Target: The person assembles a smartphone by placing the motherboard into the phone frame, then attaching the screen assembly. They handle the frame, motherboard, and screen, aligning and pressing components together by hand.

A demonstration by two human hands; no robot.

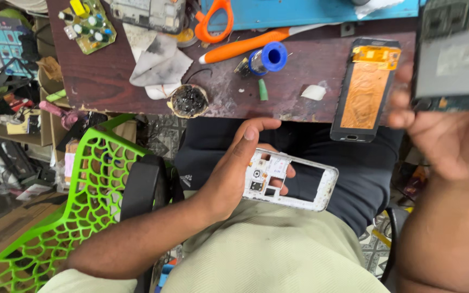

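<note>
The person's left hand (234, 171) holds a white phone frame (291, 182) over the lap, below the near edge of the surface (109, 81). Its grip is clamped on the frame's left end, thumb on top and fingers wrapped underneath; one fingertip shows through an opening in the frame. The frame lies roughly flat, its large rectangular cut-out open to the dark trousers beneath.

The right hand (441, 135) is raised close to the camera at the right edge and is blurred. Its grip is closed on a phone circuit board (457, 54), held up so the grey shield faces the camera; the fingers pinch its lower left corner.

On the dark wooden surface, a phone screen panel (366, 89) lies face down near the edge, its orange-brown backing showing, between the two hands. Further left are a blue spool (270, 58), an orange-handled tool (245, 46), orange scissors (213, 21), a soiled cloth (158, 62), a green circuit board (89, 24) and a round blackened pad (189, 101). A green lattice chair (77, 206) stands at the person's left.
</note>
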